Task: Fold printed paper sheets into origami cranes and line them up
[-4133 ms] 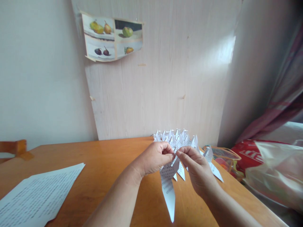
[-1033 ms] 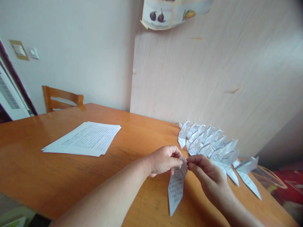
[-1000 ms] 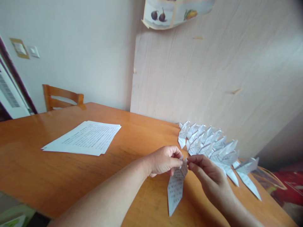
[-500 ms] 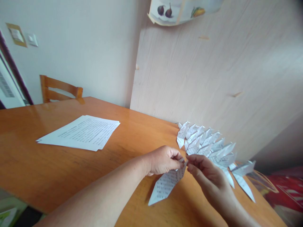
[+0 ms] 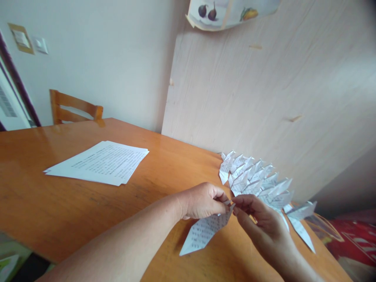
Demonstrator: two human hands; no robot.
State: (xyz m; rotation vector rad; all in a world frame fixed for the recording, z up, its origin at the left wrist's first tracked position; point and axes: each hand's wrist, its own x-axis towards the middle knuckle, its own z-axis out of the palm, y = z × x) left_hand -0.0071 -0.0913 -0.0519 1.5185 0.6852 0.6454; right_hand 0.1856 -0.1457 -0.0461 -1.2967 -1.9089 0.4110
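Observation:
A folded printed paper point(image 5: 202, 234), with a pointed lower end, is held just above the tabletop between my hands. My left hand point(image 5: 207, 201) is closed on it, thumb and fingers pinching near its upper end. At the narrow tip, the thumb and forefinger of my right hand point(image 5: 258, 219) pinch the paper too. The exact fold between the fingertips is partly hidden. Just beyond my right hand stand several folded paper pieces point(image 5: 242, 181) in close rows, made of the same printed paper. One more folded piece point(image 5: 302, 231) lies nearer the right edge.
A stack of printed sheets point(image 5: 100, 164) lies on the wooden table point(image 5: 164, 164) at the left. Behind the table stand a wooden chair point(image 5: 78, 105) and a pale board point(image 5: 235, 90) against the wall. Past the table's right edge is a red bag point(image 5: 349, 239).
The lower point of the held paper has swung slightly left. My right hand has shifted a little down and right, its fingertips staying at the paper's tip. The view has moved slightly.

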